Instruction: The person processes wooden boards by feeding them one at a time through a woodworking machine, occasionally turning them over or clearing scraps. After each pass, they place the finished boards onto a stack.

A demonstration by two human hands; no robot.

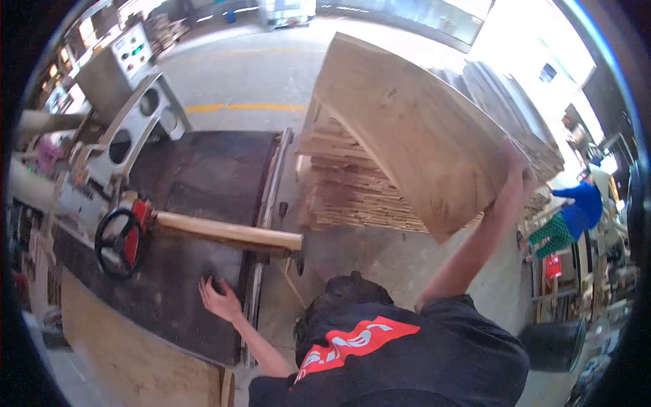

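My right hand (pixel 519 169) is raised at the right, its fingers closed on the edge of a large wooden board (pixel 407 108). Tilted and held up, the board overlaps a stack of boards (pixel 352 183) in this view. On the left, my left hand (pixel 220 298) hovers low over a dark machine table (pixel 190 305), fingers spread and holding nothing. Just beyond that hand, a long pale wooden bar (pixel 230 230) crosses the table. A black handwheel (pixel 117 243) on a red mount stands at the bar's left end.
A control box with buttons (pixel 132 51) rises at the upper left. A metal rail (pixel 274 197) runs along the table's right side. Another wooden panel (pixel 129 339) lies at the lower left. Far right, a person in blue (pixel 582 207) bends near a black bin (pixel 553 342).
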